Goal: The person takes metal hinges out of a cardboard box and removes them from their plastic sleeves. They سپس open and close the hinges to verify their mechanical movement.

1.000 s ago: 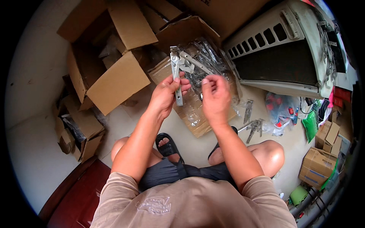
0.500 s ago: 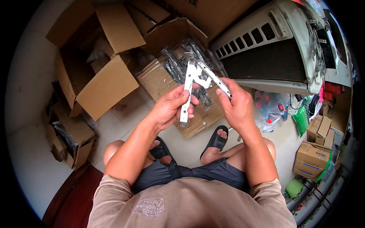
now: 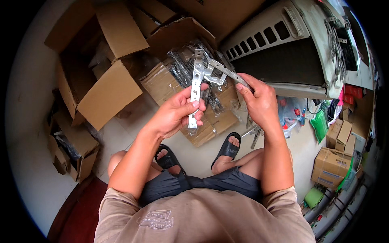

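Observation:
A silvery metal friction-stay hinge [image 3: 196, 83] with jointed links is held up in front of me, partly unfolded. Closed around the lower part of its broad flat bar is my left hand [image 3: 176, 111], thumb on the face. My right hand [image 3: 261, 99] pinches the outer end of the narrower arm [image 3: 227, 71], which slants down to the right from the joint. Behind and below lie several similar metal pieces in clear plastic [image 3: 182, 67], in and over an open cardboard box [image 3: 160, 83].
Open cardboard boxes [image 3: 109, 93] stand at the left. At the upper right is a pale pet carrier [image 3: 279, 30] with a dark panel. Metal strips [image 3: 256, 135] lie on the floor by my right foot. Small cartons [image 3: 331, 166] and a green packet [image 3: 319, 125] are farther right.
My right hand has moved slightly right, and the hinge's narrow arm now spreads wider from the flat bar. My left hand and the bar have shifted a little left. More of the floor strips shows.

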A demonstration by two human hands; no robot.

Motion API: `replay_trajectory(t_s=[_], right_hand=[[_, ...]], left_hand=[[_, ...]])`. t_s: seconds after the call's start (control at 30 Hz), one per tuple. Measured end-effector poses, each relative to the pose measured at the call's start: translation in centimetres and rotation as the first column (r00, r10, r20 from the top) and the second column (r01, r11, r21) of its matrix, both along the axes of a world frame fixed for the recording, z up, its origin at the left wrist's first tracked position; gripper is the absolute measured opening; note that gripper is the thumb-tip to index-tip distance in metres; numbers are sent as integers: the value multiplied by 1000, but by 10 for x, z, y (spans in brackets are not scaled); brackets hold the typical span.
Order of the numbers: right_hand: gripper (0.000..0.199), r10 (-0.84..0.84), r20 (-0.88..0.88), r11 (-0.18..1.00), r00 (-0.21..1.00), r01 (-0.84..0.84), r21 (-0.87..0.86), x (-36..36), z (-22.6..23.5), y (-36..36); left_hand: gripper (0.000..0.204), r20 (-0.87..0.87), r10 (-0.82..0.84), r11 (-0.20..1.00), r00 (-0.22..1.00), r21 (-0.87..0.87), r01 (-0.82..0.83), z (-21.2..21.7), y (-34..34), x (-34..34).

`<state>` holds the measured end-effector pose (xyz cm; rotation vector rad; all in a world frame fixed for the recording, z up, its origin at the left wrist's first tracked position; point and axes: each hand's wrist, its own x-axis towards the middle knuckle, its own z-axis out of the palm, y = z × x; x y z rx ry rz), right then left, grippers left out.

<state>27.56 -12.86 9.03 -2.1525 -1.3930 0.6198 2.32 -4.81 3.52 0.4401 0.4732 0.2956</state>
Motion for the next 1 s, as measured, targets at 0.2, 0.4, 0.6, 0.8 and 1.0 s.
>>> replay_trajectory(t_s=[0.2,0.4,0.6,0.8,1.0], right_hand=[[33,110,-53,994,993,-109,14,12,2,-10],[35,-20,-136,999,991,15,-39,21,22,-11],[28,-48,-99,996,994,55,70,3,21,-6],[27,-70,-4,990,998,69,121,-1,16,-11],[25,-79,8,990,997,78,116,-22,6,-13]], left_hand=[[63,-144,-7,1000,990,12,9,6,-3,-9],[66,-126,75,996,989,66,-67,6,-2,-2],[68,-157,114,991,981,95,-99,-4,-10,-6],[61,-183,194,980,964,85,-181,-6,-20,4],[48,-151,283,958,947,93,-272,-8,-18,-1]])
